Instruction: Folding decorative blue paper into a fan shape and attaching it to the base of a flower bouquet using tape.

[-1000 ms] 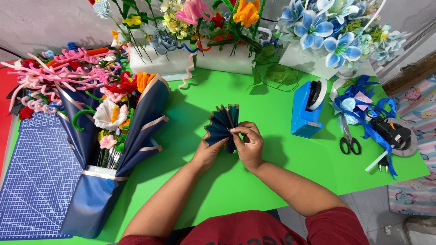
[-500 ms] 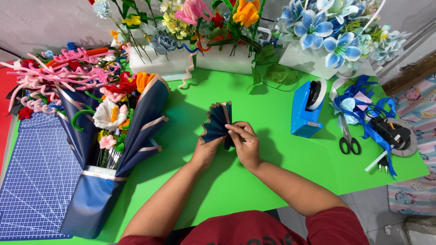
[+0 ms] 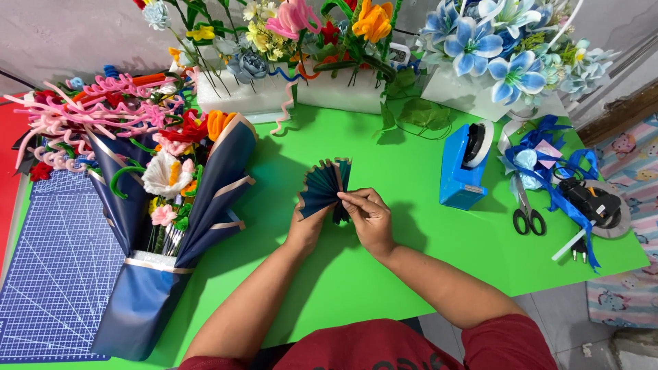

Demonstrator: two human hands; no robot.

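— Pleated paper fan (image 3: pixel 323 190), dark blue with a pale edge: where was it, and what lay round it?

— It stood over the middle of the green table (image 3: pixel 425 274). Going from the left: a blue cutting mat (image 3: pixel 48 274) lay at the table's edge, with a heap of pink and red pipe cleaners (image 3: pixel 82 116) above it. Next came a bouquet (image 3: pixel 171 205) wrapped in dark blue paper, lying with its flowers toward the back. Behind the fan, white foam blocks (image 3: pixel 329 92) held upright flowers along the wall. To the right sat a blue tape dispenser (image 3: pixel 465 168), then scissors (image 3: pixel 526 212) beside a tangle of blue ribbon (image 3: pixel 548 164), and a black glue gun (image 3: pixel 593 202) near the far edge.

— Did anything stand in the way?

— No. The bouquet was near on the left but apart from the fan, and the dispenser was well apart on the right.

— And the hands?

— The left hand (image 3: pixel 306 226) was closed on the fan's lower end from beneath, so the folds spread up and away from it. The right hand (image 3: pixel 370 218) pinched the right side of the fan, its fingertips (image 3: pixel 345 199) pressed together on the outer folds. The fan was lifted, held between both hands; whether its base touched the table, I could not tell.
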